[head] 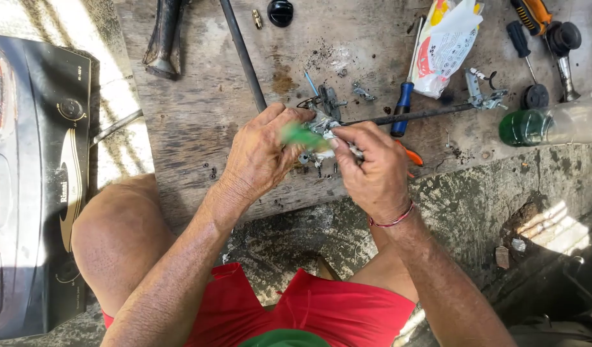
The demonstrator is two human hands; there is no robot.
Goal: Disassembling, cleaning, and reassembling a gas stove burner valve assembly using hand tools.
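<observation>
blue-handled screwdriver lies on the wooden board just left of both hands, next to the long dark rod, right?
Not quite: the head view shows the blue-handled screwdriver on the wooden board to the right of both hands, beyond the right hand, not the left hand. It does lie by the long dark rod.

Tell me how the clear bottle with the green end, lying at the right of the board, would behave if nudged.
The bottle lies on its side and looks round, so it would probably roll. It looks like thin clear plastic and mostly empty, so likely light and a little squashy. It lies near the wooden board's edge, so it might roll off onto the rough concrete.
</observation>
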